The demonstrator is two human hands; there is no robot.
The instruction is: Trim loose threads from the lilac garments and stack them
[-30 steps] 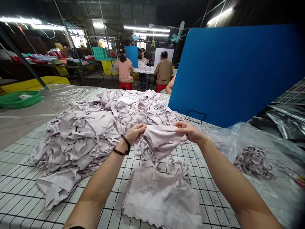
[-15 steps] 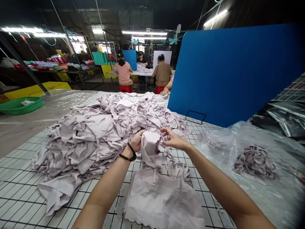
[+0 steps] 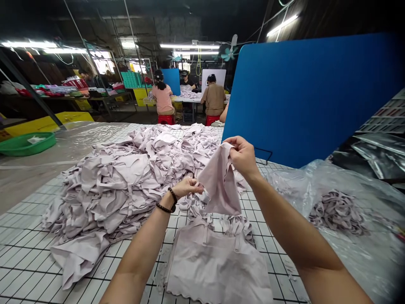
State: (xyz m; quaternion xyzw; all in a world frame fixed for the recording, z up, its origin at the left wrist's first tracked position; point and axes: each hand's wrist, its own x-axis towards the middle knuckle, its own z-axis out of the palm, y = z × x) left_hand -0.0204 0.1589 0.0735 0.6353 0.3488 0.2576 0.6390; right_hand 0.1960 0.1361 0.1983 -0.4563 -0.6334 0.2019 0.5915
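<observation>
Between my two hands hangs a pale lilac garment [image 3: 220, 181], folded so that its full shape is hidden. My right hand [image 3: 243, 156] is raised and pinches its upper edge. Lower down, my left hand [image 3: 188, 187], with dark bead bracelets on the wrist, has its fingers closed on the left edge. Directly below lies a flat stack of matching strapped camisole tops [image 3: 218, 266] with wavy hems. Bunched straps [image 3: 237, 223] show at the top of that stack. A large loose heap of the same lilac garments [image 3: 123, 181] spreads out to the left.
A blue panel [image 3: 303, 101] stands at the right in a black wire holder [image 3: 264, 156]. Clear plastic [image 3: 294, 190] with a lilac strap bundle [image 3: 338, 213] lies on the right of the grid-lined table [image 3: 25, 253]. A green basin [image 3: 28, 145] is far left; co-workers sit behind.
My right hand has gone from open fingers beside the garment to gripping its edge and lifting it. My left hand has dropped slightly. The garment now hangs stretched between both hands.
</observation>
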